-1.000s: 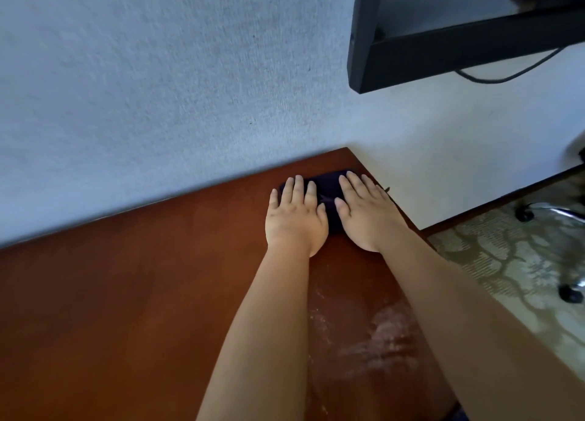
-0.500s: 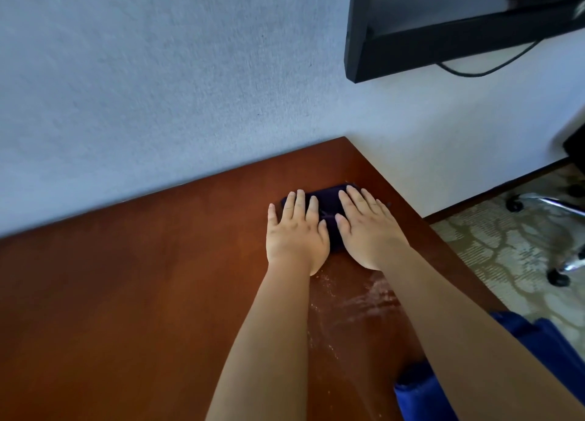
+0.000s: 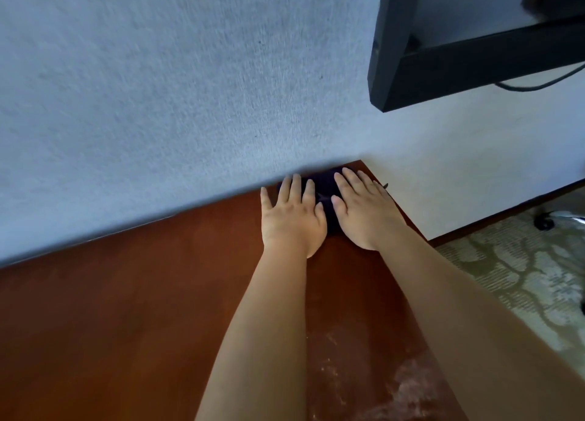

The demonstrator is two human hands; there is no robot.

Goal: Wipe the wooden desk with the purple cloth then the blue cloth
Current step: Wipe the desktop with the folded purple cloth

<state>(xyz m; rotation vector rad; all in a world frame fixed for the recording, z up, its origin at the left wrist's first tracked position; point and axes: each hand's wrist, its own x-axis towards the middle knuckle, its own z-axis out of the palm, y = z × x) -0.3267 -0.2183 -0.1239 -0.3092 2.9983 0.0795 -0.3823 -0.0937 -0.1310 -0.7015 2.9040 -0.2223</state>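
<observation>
My grip is flat on both sides: the left hand (image 3: 292, 218) and the right hand (image 3: 367, 210) lie palm down with the fingers stretched and a little spread, so neither hand is closed around anything. They only press on the purple cloth (image 3: 326, 188), which is under them. The cloth looks very dark, almost black, and I see it only in the gap between the two hands and past the fingertips. It lies in the far right corner of the surface (image 3: 126, 310), touching or nearly touching the wall (image 3: 158, 88); I cannot tell which. The left hand covers the left part of the cloth, and its heel rests on the bare wood. The right hand covers the right part, close to the right edge of the surface. The thumbs are near each other but do not touch.

Nearer to me, under my right forearm, the wood shows a pale, dusty smear (image 3: 411, 386). On the wall above hangs a black shelf (image 3: 443, 69) with a cable (image 3: 538, 85) below it. To the right, lower, I see a patterned carpet (image 3: 522, 278).
</observation>
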